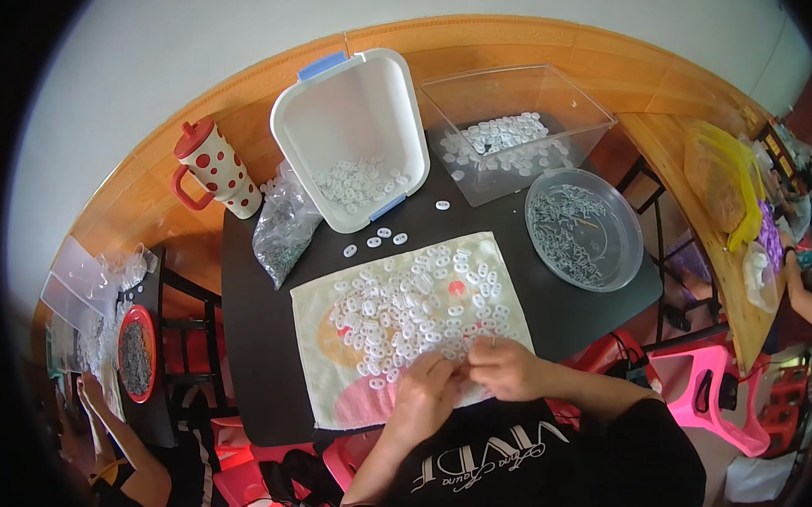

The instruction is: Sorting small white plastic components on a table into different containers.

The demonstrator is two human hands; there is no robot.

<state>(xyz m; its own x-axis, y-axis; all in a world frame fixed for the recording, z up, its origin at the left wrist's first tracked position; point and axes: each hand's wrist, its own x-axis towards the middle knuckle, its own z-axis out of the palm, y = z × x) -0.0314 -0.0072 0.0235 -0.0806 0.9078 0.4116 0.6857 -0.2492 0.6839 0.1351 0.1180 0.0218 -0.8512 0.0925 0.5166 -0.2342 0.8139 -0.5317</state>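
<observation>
- Far left of the fingers: a co-worker's forearm (122,435), reaching toward a second dark surface; close by it a red tray (135,311) of small grey pieces.
- Ahead and well left of the fingers: cream tumbler (214,169), red dots, red lid and handle, near the wall.
- Nearer the fingers, still left: clear plastic bag (285,227), grey pieces at its lower end, on the dark surface (258,351).
- Ahead, slightly left: white bin (350,115), blue clips, small pieces gathered at its near end.
- Directly ahead of the fingers: white oval pieces (395,313), two-holed, heaped and scattered over a patterned cloth (329,397); a few strays beyond its far edge.
- Left hand (426,393): over the cloth's near edge, fingers bent inward.
- Right hand (505,369): just beside the left, fingers likewise curled, tips meeting the other's. Cannot tell what either grips.
- Ahead, right: clear box (575,137), more white ovals inside.
- Right of the fingers, nearer: round clear tub (620,249), slim grey pieces.
</observation>
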